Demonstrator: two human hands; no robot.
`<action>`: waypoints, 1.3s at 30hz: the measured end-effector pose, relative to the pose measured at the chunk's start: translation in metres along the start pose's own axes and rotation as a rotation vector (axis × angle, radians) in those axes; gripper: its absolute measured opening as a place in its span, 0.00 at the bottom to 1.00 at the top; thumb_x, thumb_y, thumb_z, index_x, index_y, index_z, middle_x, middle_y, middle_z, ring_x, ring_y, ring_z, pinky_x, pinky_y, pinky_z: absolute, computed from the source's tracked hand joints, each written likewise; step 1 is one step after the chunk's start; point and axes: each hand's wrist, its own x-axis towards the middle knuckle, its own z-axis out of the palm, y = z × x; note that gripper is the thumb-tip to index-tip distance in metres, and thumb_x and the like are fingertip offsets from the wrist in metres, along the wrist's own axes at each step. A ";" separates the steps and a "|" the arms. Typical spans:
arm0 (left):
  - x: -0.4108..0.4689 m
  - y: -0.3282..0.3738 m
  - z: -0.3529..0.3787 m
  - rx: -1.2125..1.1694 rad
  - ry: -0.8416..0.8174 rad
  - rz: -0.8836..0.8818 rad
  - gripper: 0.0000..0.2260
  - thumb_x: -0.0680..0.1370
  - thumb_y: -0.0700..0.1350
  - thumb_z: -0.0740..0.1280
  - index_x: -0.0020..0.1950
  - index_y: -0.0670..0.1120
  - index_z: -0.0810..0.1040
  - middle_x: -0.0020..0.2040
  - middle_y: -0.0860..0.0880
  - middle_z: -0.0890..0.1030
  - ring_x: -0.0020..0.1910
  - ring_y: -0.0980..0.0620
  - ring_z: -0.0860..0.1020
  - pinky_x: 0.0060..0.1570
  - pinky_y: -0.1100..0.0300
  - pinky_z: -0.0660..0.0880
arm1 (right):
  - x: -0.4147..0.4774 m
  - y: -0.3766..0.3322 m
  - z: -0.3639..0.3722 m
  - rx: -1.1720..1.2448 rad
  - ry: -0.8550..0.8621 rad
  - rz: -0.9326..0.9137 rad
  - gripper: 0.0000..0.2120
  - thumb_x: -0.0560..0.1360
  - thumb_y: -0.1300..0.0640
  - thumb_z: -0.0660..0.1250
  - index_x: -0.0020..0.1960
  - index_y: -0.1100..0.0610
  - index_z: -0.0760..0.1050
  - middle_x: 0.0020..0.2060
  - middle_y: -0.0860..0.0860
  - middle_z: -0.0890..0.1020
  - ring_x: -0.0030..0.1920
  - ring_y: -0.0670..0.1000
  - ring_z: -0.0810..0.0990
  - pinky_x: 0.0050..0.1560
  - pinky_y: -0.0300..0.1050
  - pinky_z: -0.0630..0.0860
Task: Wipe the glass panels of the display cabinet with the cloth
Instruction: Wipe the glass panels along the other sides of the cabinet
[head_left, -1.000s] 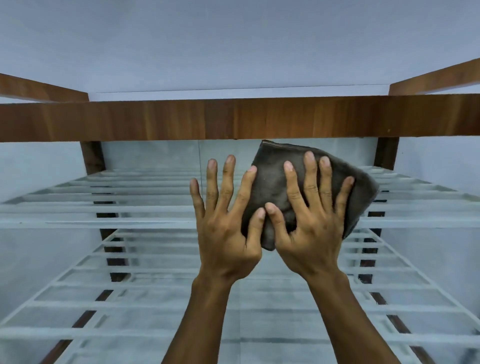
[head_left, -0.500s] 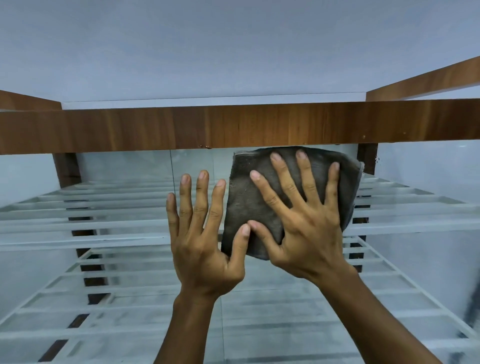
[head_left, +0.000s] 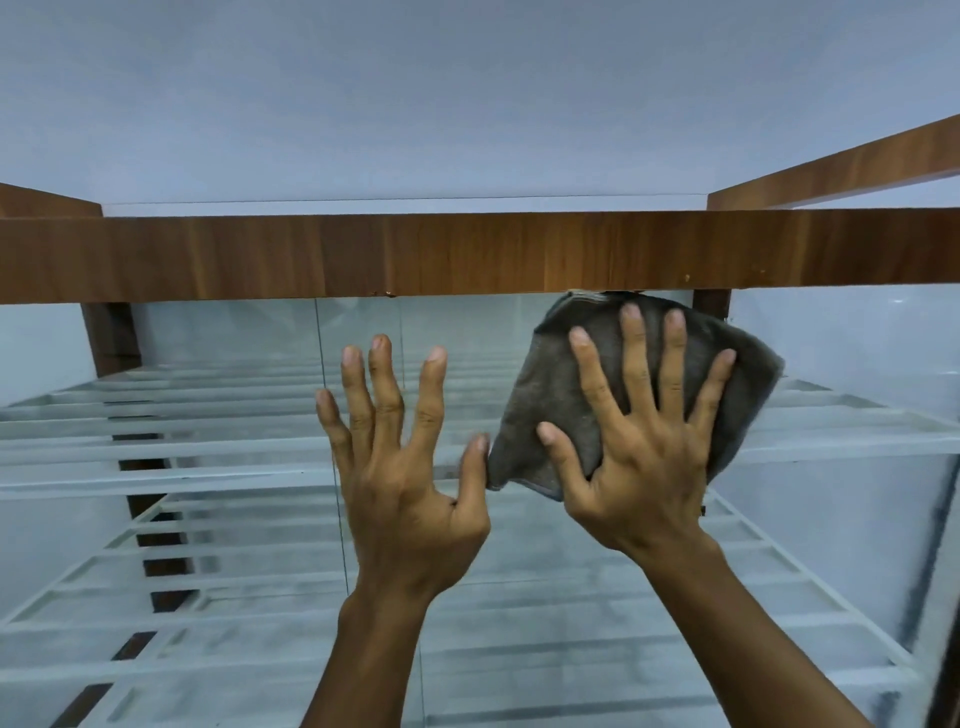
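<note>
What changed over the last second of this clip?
The right hand slid the cloth rightward along the glass, just under the wooden rail. The left hand lagged; only its thumb now meets the cloth's edge. Both hands stay flat and open; nothing gripped or released.

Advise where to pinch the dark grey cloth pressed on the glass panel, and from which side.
Probably the lower-left corner of the dark grey cloth. It sticks out free beside the thumb of the right hand, whose spread fingers cover the middle, and the brown wooden rail crowds the top. Come from the lower left, where the left hand has its thumb.
</note>
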 end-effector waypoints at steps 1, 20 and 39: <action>0.001 0.006 0.003 0.011 -0.013 0.008 0.31 0.79 0.50 0.65 0.82 0.46 0.64 0.84 0.36 0.55 0.85 0.38 0.49 0.82 0.36 0.42 | 0.001 -0.004 0.000 0.005 -0.004 0.006 0.36 0.80 0.35 0.58 0.83 0.50 0.59 0.83 0.58 0.57 0.83 0.66 0.50 0.78 0.76 0.41; 0.014 0.054 0.035 0.059 -0.011 -0.017 0.33 0.76 0.49 0.64 0.82 0.47 0.67 0.84 0.36 0.54 0.84 0.34 0.49 0.80 0.30 0.42 | -0.009 0.050 -0.009 -0.028 -0.024 -0.147 0.35 0.80 0.34 0.57 0.82 0.50 0.61 0.82 0.58 0.59 0.83 0.65 0.53 0.78 0.77 0.45; 0.006 0.085 0.060 0.093 0.035 -0.085 0.33 0.77 0.51 0.65 0.82 0.48 0.66 0.83 0.34 0.55 0.83 0.32 0.51 0.79 0.29 0.41 | -0.012 0.071 -0.018 -0.006 -0.029 0.008 0.36 0.80 0.35 0.56 0.82 0.51 0.58 0.82 0.59 0.56 0.83 0.68 0.51 0.77 0.77 0.45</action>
